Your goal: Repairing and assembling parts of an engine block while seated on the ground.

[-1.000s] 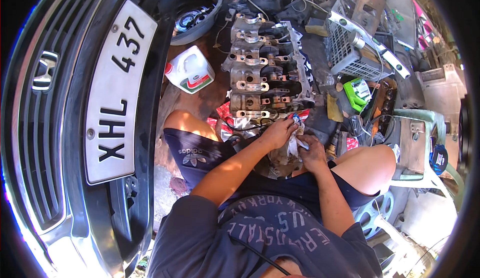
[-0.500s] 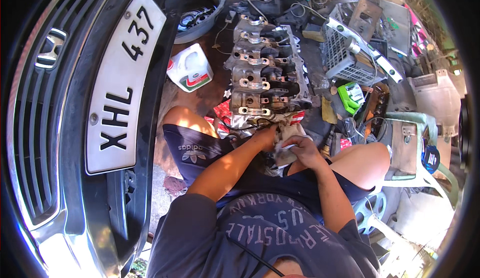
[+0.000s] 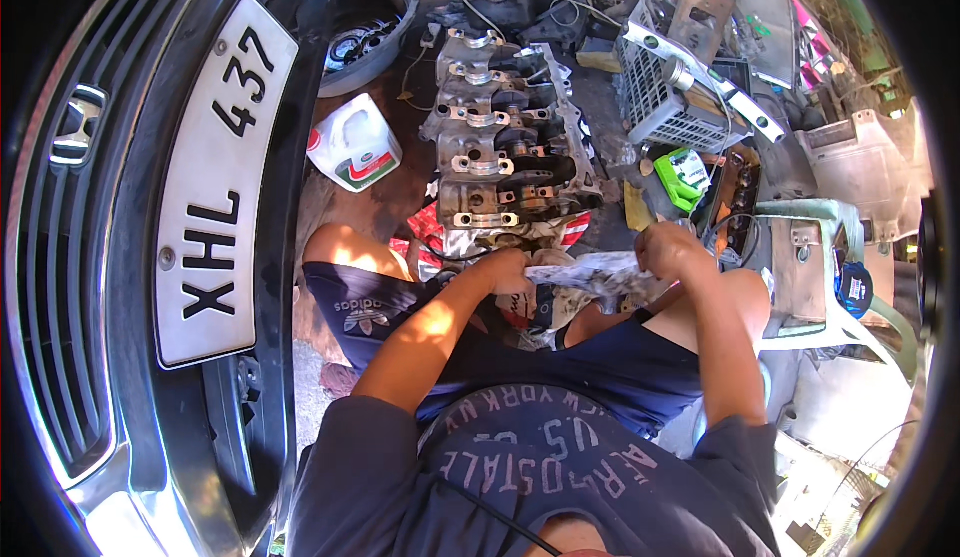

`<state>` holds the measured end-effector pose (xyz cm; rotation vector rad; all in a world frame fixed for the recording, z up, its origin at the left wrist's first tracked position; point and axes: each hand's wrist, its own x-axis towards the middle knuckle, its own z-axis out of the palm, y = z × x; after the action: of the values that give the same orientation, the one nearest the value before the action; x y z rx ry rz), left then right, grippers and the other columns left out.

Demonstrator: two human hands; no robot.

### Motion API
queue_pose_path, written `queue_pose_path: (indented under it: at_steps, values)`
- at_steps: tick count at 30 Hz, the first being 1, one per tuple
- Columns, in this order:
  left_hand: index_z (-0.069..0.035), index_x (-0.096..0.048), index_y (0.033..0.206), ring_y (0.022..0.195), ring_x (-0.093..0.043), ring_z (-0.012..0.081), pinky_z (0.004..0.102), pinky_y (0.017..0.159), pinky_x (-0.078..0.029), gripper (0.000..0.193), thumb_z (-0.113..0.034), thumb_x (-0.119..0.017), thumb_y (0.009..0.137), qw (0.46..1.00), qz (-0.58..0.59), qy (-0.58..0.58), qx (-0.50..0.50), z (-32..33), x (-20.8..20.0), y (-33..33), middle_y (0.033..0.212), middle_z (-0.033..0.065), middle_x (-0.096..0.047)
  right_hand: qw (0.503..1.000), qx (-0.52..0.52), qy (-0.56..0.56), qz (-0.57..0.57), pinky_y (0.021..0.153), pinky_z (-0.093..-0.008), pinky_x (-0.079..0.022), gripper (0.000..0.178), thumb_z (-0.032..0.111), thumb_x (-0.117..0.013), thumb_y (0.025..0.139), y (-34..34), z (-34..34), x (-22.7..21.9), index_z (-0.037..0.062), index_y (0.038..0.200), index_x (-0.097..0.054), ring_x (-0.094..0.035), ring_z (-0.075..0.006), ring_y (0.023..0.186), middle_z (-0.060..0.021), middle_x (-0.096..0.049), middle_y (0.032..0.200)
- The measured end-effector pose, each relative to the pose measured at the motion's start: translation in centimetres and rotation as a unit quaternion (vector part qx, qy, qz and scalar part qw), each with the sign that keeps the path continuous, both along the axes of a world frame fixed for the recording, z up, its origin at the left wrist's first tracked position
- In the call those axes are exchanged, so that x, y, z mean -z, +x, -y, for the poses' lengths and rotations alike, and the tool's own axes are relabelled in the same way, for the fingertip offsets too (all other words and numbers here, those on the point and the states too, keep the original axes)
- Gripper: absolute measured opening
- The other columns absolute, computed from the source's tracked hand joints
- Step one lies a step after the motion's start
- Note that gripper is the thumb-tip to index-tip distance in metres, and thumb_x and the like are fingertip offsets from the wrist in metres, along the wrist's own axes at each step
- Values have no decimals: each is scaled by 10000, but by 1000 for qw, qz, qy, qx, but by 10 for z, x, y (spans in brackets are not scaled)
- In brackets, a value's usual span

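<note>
Between my two hands a white rag (image 3: pixel 590 275) with dark grease smudges is stretched out over my lap. My left hand (image 3: pixel 503 271) is closed on its left end. The right end is gripped in my right hand (image 3: pixel 672 254), which is held a little higher, near my right knee. Just beyond the rag lies a bare metal engine block (image 3: pixel 512 142), its row of bearing saddles and the crank space facing up. Crumpled red and white cloth or packaging (image 3: pixel 428 227) lies at the block's near end, partly covered by my left hand and the rag.
On the left stands a car's front bumper with a plate (image 3: pixel 225 187). A white jug (image 3: pixel 356 143) and a round tub (image 3: pixel 400 17) of metal parts sit left of the block. To the right are a grey crate (image 3: pixel 650 107), a green container (image 3: pixel 684 179) and a pale green chair (image 3: pixel 830 212).
My hands have moved apart, the right one out to the right and upward, pulling the bunched rag out wide. The view has shifted, so the surroundings sit further left.
</note>
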<state>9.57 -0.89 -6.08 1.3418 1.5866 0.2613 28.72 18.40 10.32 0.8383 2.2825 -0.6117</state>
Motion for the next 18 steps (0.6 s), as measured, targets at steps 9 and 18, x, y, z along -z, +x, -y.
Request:
queue_pose_path:
  at_steps: [9, 18]
  values:
    - [-122, -663, 1150, 1069, -614, 275, 377, 908, -483, 630, -548, -684, 687, 954, -157, -244, 75, -7, -4, 22, 1194, 116, -631, 938, -90, -88, 321, 825, -407, -519, 265, 220, -659, 775, 12, -51, 142, 121, 1011, -728, -652, -248, 987, -118, -658, 1137]
    - [-130, -695, 1087, 1017, -641, 258, 395, 856, -510, 478, -398, -715, 692, 932, -123, -338, 41, 20, 117, 4, 1122, 83, -669, 893, -162, -159, 389, 868, -430, -483, 397, 254, -567, 817, -4, -34, 200, 30, 1135, -646, -622, -287, 1040, -154, -629, 1175]
